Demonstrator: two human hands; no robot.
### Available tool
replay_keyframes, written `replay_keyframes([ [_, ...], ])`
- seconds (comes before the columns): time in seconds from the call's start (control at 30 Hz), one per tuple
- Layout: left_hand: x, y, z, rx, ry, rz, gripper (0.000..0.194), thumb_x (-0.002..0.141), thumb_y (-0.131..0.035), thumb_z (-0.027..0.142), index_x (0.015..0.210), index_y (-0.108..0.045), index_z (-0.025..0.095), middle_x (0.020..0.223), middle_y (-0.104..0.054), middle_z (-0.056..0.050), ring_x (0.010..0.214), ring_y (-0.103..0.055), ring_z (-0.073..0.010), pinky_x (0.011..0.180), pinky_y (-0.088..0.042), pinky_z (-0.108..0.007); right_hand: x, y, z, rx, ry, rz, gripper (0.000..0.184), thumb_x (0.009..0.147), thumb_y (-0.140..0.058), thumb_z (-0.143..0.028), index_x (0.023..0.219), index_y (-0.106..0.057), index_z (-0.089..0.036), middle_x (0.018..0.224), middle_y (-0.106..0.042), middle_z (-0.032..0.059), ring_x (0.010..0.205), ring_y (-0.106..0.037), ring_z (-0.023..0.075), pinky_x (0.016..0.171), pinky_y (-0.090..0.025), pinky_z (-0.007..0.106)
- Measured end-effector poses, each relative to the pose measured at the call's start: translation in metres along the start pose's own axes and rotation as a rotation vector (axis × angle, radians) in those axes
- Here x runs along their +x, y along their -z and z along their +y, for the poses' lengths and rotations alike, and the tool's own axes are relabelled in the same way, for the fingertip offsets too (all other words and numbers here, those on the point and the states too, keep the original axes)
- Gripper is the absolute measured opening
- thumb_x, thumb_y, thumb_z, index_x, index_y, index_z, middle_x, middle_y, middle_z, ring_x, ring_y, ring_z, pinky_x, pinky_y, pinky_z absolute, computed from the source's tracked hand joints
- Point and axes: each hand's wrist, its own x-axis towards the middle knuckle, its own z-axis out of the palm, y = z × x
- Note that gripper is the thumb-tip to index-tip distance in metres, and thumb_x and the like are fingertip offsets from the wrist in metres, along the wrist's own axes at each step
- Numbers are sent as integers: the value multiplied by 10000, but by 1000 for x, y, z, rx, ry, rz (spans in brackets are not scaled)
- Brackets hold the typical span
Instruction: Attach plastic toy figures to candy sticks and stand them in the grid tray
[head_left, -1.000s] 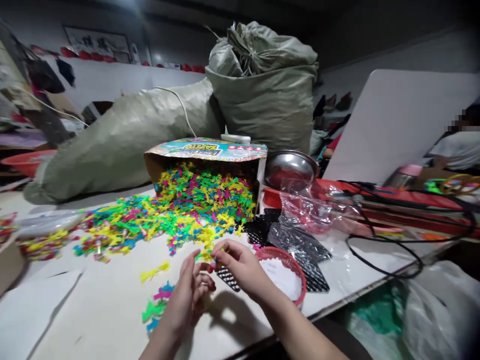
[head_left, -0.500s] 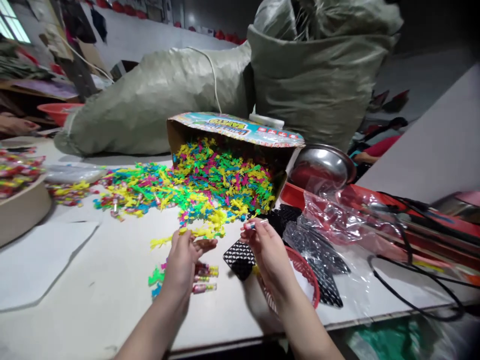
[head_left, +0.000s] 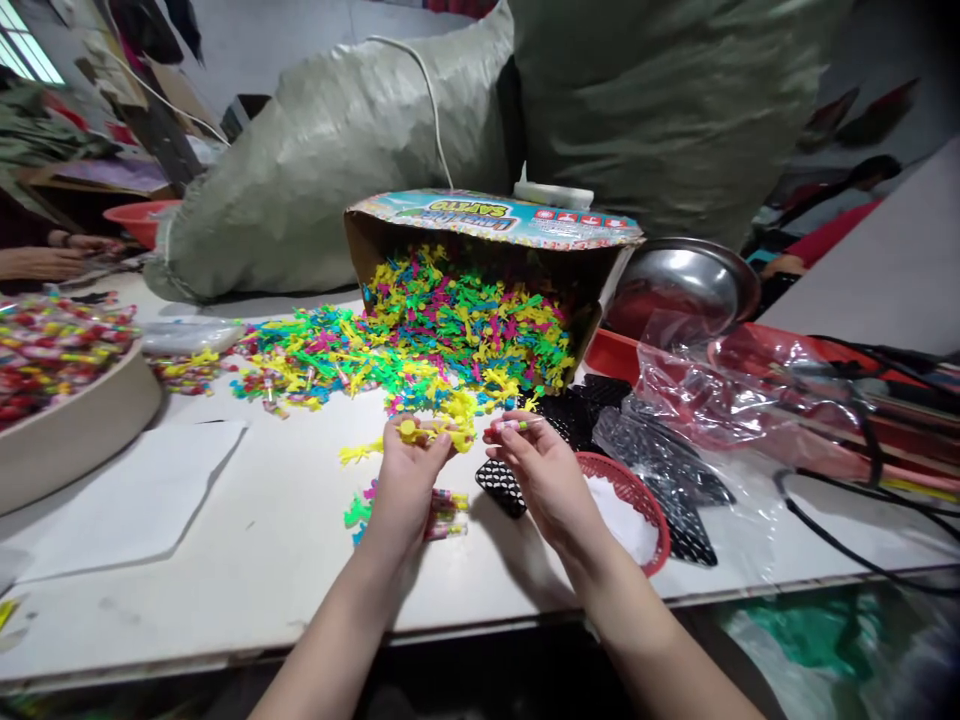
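My left hand is closed on a yellow plastic figure, gripped between thumb and fingers. Pinched in my right hand is a small clear tube with red, pink and yellowish bits. Several similar tubes lie on the table by my left wrist, partly hidden behind it. Green, blue and pink figures rest just left of that wrist. Beyond my hands, a tipped cardboard box spills a heap of many-coloured figures onto the tabletop.
A round tub of filled tubes stands at left, beside white paper. On the right are a red basket, black patterned pieces, clear plastic bags and a metal bowl. Large sacks stand behind. Another person's hands show far left.
My left hand has gone from spread fingers to gripping a yellow figure. My right hand still holds the tube, now closer to the left. The view has shifted.
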Motion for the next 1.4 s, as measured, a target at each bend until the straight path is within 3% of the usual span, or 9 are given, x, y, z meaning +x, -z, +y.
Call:
replay_keyframes([
  [0.2,0,1,-3,100,-33,-97,539,715,-628,260,1155,-316,262,886,-617,1,720,-586,-99,709,-472,-252,-1,-1,-2,-6,3,9,255,671,-700,-314,866,-587,-196,810,-604,-5,742,-585,120,709,-470,275],
  [0.33,1,2,-2,157,12,-143,559,769,-575,320,1243,-291,238,887,-640,-22,782,-584,-122,808,-436,-289,0,2,-3,-23,38,31,242,691,-685,-323,876,-581,-205,791,-611,-7,727,-583,118,699,-464,271],
  [0.5,-1,5,3,346,22,-162,356,782,-541,394,1059,-537,170,783,-638,-29,799,-567,-141,779,-416,-260,-1,3,-6,-69,128,23,217,737,-646,-326,909,-576,-212,816,-614,1,771,-588,131,717,-471,277],
  [0.83,-5,8,14,645,-120,-241,243,745,-582,394,762,-662,165,627,-616,0,648,-563,-132,630,-446,-237,-9,-3,-22,0,132,-13,160,733,-653,-289,859,-582,-220,790,-614,-14,728,-590,113,716,-485,266],
  [0.93,-7,7,18,733,-229,-232,217,755,-579,366,773,-677,173,679,-632,-13,657,-574,-132,601,-450,-231,-9,-2,-22,8,115,-35,168,732,-654,-294,855,-575,-209,780,-610,-10,707,-591,112,694,-491,262],
  [1.13,-9,10,21,913,-605,-251,153,782,-578,276,834,-678,173,710,-648,-27,665,-553,-123,625,-448,-242,-7,0,-20,21,107,-33,175,738,-646,-298,860,-566,-202,764,-606,-11,694,-588,112,686,-502,267],
  [1.27,-8,10,23,964,-717,-287,120,781,-585,249,824,-671,175,692,-658,-18,646,-539,-120,610,-442,-244,-6,0,-17,34,110,-42,152,748,-639,-285,858,-576,-201,762,-611,-8,692,-582,104,675,-495,248],
  [1.4,-8,9,24,974,-746,-310,107,781,-586,232,816,-665,169,687,-661,-14,649,-539,-120,613,-439,-246,-7,-1,-17,55,96,-46,135,748,-645,-266,851,-586,-202,758,-613,-14,686,-575,91,672,-487,228],
])
